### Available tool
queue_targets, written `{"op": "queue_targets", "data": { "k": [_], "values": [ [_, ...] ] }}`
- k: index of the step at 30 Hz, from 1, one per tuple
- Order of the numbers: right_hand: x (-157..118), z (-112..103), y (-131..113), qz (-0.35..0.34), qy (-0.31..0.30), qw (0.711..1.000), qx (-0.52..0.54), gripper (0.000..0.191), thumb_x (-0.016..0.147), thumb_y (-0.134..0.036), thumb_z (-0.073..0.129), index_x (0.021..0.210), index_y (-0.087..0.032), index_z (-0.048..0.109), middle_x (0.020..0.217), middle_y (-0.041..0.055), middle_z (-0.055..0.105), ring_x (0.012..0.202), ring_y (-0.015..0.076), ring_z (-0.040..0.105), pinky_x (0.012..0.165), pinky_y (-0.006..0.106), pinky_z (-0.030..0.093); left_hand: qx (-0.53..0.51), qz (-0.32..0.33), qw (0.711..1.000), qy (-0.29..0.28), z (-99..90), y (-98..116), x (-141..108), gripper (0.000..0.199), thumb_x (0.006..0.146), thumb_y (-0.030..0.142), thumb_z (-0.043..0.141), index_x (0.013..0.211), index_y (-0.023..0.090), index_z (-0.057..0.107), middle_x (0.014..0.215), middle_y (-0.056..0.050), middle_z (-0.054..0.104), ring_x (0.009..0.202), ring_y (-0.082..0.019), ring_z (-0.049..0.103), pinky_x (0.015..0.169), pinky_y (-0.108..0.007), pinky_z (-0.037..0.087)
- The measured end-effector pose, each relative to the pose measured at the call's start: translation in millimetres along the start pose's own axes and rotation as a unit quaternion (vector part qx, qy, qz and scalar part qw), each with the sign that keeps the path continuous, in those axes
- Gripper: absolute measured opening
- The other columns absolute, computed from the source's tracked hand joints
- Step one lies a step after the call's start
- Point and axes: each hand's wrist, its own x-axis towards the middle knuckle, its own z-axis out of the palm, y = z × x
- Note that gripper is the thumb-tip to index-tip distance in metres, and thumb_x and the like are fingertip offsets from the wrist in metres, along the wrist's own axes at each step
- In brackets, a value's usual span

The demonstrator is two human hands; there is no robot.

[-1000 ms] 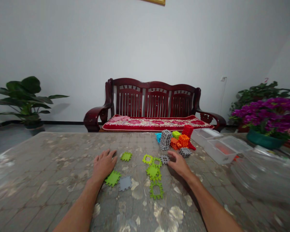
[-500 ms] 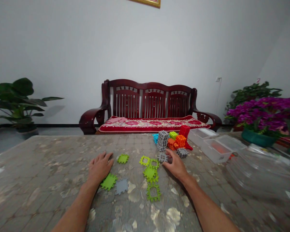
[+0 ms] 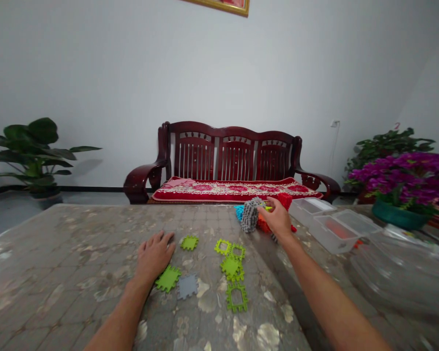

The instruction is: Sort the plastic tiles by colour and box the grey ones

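My left hand [image 3: 155,253] lies flat on the table with its fingers spread, holding nothing. Beside it are a solid green notched tile [image 3: 168,279], a grey notched tile [image 3: 188,286] and a smaller green tile [image 3: 189,243]. My right hand [image 3: 278,218] reaches to the top right of a stack of grey notched tiles [image 3: 250,215], its thumb and fingers around a grey tile there; the grip is partly blurred. Several lime-green tiles, some with open centres, lie in a column, among them a solid one [image 3: 231,266] and a frame [image 3: 237,297].
Behind my right hand are red pieces [image 3: 285,200], orange pieces [image 3: 263,224] and blue pieces [image 3: 239,211]. Clear plastic boxes [image 3: 334,234] and a large transparent lid [image 3: 395,273] stand at the right, near a pot of purple flowers [image 3: 406,178]. A wooden bench [image 3: 234,151] stands beyond the table.
My right hand has lifted from the table and moved up and right to the grey stack. The grey tile beneath its fingers has left its spot. My left hand stays put.
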Motion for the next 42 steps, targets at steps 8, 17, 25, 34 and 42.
{"op": "queue_targets", "data": {
  "k": [8, 17, 25, 34, 42],
  "values": [
    [8.4, 1.5, -25.4, 0.021, -0.048, 0.989, -0.141, 0.059, 0.082, -0.050, 0.069, 0.133, -0.024, 0.061, 0.115, 0.0065, 0.075, 0.111, 0.0287, 0.067, 0.089, 0.038, 0.051, -0.005, 0.002, 1.000, 0.019, 4.8, -1.6, 0.3, 0.046, 0.098, 0.034, 0.039, 0.139, 0.027, 0.059, 0.151, -0.011, 0.054, 0.140, -0.028, 0.049, 0.115, -0.051, 0.033],
    [11.5, 5.7, -27.2, 0.015, -0.050, 0.987, -0.155, 0.059, 0.081, -0.050, 0.070, 0.132, -0.023, 0.062, 0.115, 0.0085, 0.075, 0.112, 0.0314, 0.065, 0.090, 0.040, 0.050, -0.012, 0.003, 1.000, 0.022, 4.8, -1.6, 0.2, 0.046, 0.098, 0.034, 0.040, 0.139, 0.027, 0.059, 0.151, -0.011, 0.054, 0.140, -0.028, 0.048, 0.116, -0.052, 0.033],
    [-31.3, 10.2, 0.4, -0.055, 0.008, 0.998, 0.024, 0.040, 0.087, -0.044, 0.053, 0.115, -0.019, 0.068, 0.105, 0.0089, 0.074, 0.096, 0.0242, 0.066, 0.092, 0.039, 0.050, -0.017, 0.002, 1.000, 0.017, 5.5, -2.2, 0.7, 0.046, 0.098, 0.034, 0.038, 0.139, 0.028, 0.059, 0.152, -0.011, 0.053, 0.142, -0.027, 0.046, 0.117, -0.053, 0.031],
    [-136.6, 34.8, 29.9, -0.127, -0.238, 0.959, -0.091, 0.053, 0.094, -0.044, 0.047, 0.140, -0.019, 0.058, 0.145, 0.0159, 0.058, 0.135, 0.0331, 0.051, 0.113, 0.050, 0.038, -0.039, 0.005, 0.999, 0.005, -3.4, 1.9, -4.7, 0.047, 0.102, 0.035, 0.031, 0.140, 0.026, 0.058, 0.152, -0.012, 0.053, 0.142, -0.027, 0.045, 0.118, -0.053, 0.030],
    [-139.1, 52.6, 11.9, -0.162, -0.285, 0.942, -0.074, 0.054, 0.099, -0.047, 0.038, 0.144, -0.024, 0.055, 0.152, 0.0107, 0.053, 0.144, 0.0300, 0.042, 0.121, 0.053, 0.027, -0.052, -0.021, 0.998, 0.011, -2.9, 22.9, -10.8, 0.048, 0.101, 0.038, 0.034, 0.138, 0.021, 0.058, 0.153, -0.018, 0.050, 0.144, -0.033, 0.041, 0.116, -0.061, 0.026]
  ]
}}
